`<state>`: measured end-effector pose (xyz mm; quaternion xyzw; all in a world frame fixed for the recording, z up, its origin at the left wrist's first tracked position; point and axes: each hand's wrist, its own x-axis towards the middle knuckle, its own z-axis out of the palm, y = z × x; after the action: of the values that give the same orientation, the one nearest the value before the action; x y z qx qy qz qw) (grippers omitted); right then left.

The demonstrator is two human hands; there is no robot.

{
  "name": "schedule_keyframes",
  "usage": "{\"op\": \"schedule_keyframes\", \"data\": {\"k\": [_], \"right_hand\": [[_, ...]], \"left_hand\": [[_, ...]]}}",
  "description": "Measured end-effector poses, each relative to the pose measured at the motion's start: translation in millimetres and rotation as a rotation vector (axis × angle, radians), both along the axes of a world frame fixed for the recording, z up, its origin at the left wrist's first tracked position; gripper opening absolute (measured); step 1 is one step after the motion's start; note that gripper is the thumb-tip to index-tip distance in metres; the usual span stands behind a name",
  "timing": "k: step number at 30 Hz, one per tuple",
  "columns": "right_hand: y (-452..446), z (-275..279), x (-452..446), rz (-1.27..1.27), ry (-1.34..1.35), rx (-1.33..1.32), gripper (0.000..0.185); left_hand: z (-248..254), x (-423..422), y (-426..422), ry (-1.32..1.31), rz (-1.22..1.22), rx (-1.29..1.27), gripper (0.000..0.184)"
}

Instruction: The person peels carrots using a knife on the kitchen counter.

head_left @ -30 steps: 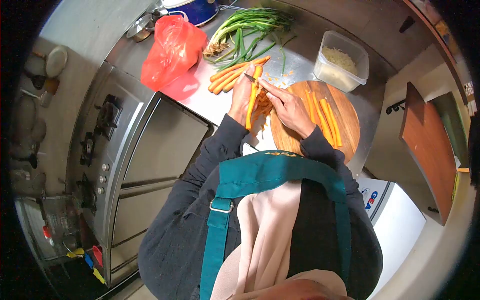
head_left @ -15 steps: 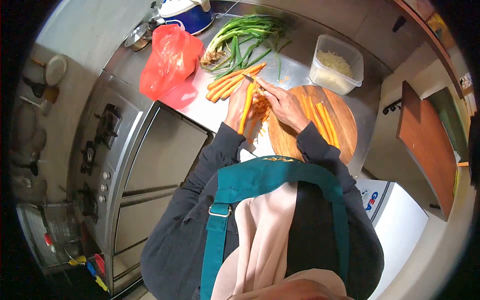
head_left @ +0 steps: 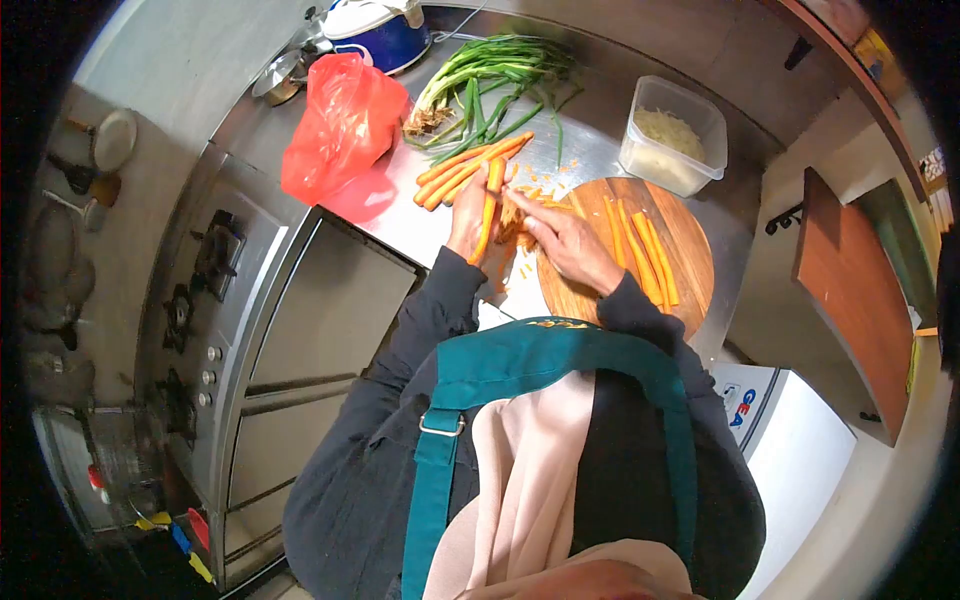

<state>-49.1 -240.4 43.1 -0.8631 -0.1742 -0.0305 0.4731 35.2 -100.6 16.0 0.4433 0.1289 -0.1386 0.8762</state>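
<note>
In the head view, the left hand (head_left: 464, 218) curls closed around a carrot (head_left: 489, 215), left of the board (head_left: 692, 240). The half-curled right hand (head_left: 575, 248) has shifted nearer, suggesting a stroke along it; whether it holds anything, I cannot tell.

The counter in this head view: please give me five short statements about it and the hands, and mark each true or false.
1. The left hand holds a carrot. True.
2. The right hand touches the red bag. False: this hand is near the left one.
3. Other carrots lie on the round wooden board. True.
4. The clear tub has a lid on. False: it is open, with pale shreds inside.
5. The spring onions lie on the board. False: they lie on the counter.
</note>
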Motion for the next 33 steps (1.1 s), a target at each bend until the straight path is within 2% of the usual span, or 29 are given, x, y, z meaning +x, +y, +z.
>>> {"op": "schedule_keyframes", "data": {"k": [2,4,8,9,11,12,15,17,20,23,25,27,28,29,30,31,32,33], "right_hand": [[5,1,-6,0.028,0.059,-0.027,0.04],[6,-2,-9,0.045,-0.04,0.028,0.04],[9,-3,-6,0.042,-0.159,0.058,0.04],[10,-5,-5,0.098,-0.022,0.135,0.039],[14,-23,1,0.169,-0.015,0.423,0.039],[18,-24,5,0.276,0.056,0.693,0.037],[10,-7,2,0.084,0.118,0.1,0.038],[11,-31,13,-0.042,-0.125,-0.001,0.04],[-2,7,1,-0.016,-0.045,0.01,0.04],[-1,-17,16,-0.061,-0.163,0.087,0.039],[-1,-8,15,-0.051,-0.208,0.069,0.04],[-3,3,7,-0.071,-0.02,-0.035,0.04],[2,-7,16,-0.115,-0.087,-0.118,0.041],[1,-20,18,-0.087,-0.195,0.009,0.041],[4,-40,33,-0.092,-0.117,-0.093,0.041],[4,-21,25,-0.089,0.016,-0.139,0.041],[5,-11,25,-0.078,0.058,-0.308,0.04],[6,-33,34,-0.075,-0.121,-0.154,0.045]], "left_hand": [[-4,5,10,-0.082,-0.061,-0.019,0.03],[-4,9,13,-0.173,-0.146,-0.033,0.032],[7,0,5,-0.189,-0.051,0.054,0.034],[14,-4,0,-0.128,-0.022,-0.054,0.024],[-7,3,4,-0.145,-0.105,-0.15,0.026],[-6,0,8,-0.156,-0.126,-0.15,0.025],[4,-6,3,-0.189,-0.202,-0.141,0.024],[9,-6,-2,-0.19,-0.223,-0.12,0.024],[16,-1,-14,-0.19,-0.236,-0.099,0.024],[19,-1,-20,-0.178,-0.25,-0.1,0.024],[18,-3,-17,-0.178,-0.255,-0.101,0.024],[16,-5,-11,-0.179,-0.268,-0.098,0.024],[15,-7,-7,-0.18,-0.275,-0.103,0.024],[13,-9,-4,-0.18,-0.291,-0.111,0.024],[12,-12,-1,-0.171,-0.31,-0.139,0.024],[12,-17,2,-0.161,-0.317,-0.184,0.023],[15,-15,2,-0.116,-0.4,-0.442,0.022],[7,-11,4,-0.181,-0.325,-0.406,0.022]]}}
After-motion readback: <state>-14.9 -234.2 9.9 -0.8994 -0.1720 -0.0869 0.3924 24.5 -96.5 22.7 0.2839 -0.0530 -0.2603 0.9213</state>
